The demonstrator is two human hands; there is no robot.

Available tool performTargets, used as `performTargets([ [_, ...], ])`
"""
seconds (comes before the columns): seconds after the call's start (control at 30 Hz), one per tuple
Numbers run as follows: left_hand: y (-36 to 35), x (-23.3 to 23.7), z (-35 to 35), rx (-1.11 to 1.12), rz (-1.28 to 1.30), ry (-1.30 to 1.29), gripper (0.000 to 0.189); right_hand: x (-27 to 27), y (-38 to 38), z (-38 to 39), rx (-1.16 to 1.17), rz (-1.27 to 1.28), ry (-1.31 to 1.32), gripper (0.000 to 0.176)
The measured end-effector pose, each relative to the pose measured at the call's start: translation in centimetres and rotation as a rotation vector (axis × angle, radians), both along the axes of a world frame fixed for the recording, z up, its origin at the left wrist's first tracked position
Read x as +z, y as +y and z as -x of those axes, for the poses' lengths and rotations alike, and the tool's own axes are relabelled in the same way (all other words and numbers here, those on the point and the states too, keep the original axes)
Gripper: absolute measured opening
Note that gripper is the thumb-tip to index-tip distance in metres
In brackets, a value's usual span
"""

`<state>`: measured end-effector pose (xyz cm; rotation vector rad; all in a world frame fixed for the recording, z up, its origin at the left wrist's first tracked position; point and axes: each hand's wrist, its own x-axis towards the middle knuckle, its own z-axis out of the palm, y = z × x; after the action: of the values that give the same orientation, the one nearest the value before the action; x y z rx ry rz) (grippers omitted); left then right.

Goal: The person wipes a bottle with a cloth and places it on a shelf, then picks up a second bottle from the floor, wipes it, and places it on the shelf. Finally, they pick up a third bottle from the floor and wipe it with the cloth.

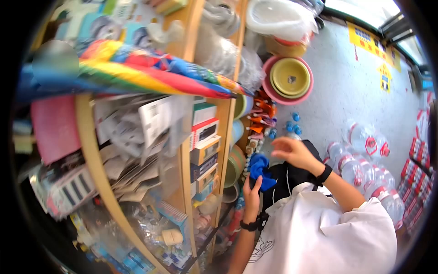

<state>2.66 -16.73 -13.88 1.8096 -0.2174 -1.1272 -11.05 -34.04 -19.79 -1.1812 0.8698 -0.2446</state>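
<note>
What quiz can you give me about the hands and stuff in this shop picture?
1. True or false: the left hand holds a blue cloth.
2. What colour is the strap on the wrist of the right hand?
3. Which thing is in the picture? A rainbow umbrella; B red football; C green boot.
Key: 1 true; 2 black; 3 A.
</note>
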Motion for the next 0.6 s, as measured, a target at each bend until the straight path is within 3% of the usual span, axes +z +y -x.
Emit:
performTargets([
  [0.03,-1.7,-0.2,0.5,-0.002,0.001,0.071,0.037,-1.1,1.6,0.5,0.017,-0.084,-0.067,0.052],
  [0.1,-3.0,-2.8,1.2,0.047,-0.013,0.215,0.040,-2.4,2.9,2.2,0.095,-0.230,-0.121,0.089],
  [0.17,-2.6,-7.1,1.4,0.024,-0.050,0.492,0.047,-4.3,3.9,3.3,0.078,-0.251,-0.298,0.096],
  [0.2,-2.4,-9.1,1.8,-0.074,-0.097,0.470,0.057,-5.4,4.9,3.8,0.062,-0.280,-0.295,0.096],
  [0.3,-1.3,-13.5,3.1,-0.197,-0.152,0.525,0.054,-9.6,7.5,5.7,-0.204,-0.229,-0.229,0.082],
  [0.37,-0.7,-15.5,4.5,-0.243,-0.214,0.505,0.050,-12.5,9.5,7.6,-0.343,-0.511,-0.086,0.059],
  [0.4,-0.4,-16.7,5.0,-0.276,-0.255,0.465,0.046,-12.9,9.6,8.2,-0.401,-0.464,-0.007,0.043],
  [0.53,2.1,-23.6,6.6,-0.277,-0.271,0.336,0.030,-17.8,12.4,10.4,-0.604,-0.430,0.087,0.037],
  [0.6,3.2,-26.0,7.1,-0.236,-0.304,0.310,0.029,-20.6,13.6,11.7,-0.658,-0.453,0.148,0.050],
])
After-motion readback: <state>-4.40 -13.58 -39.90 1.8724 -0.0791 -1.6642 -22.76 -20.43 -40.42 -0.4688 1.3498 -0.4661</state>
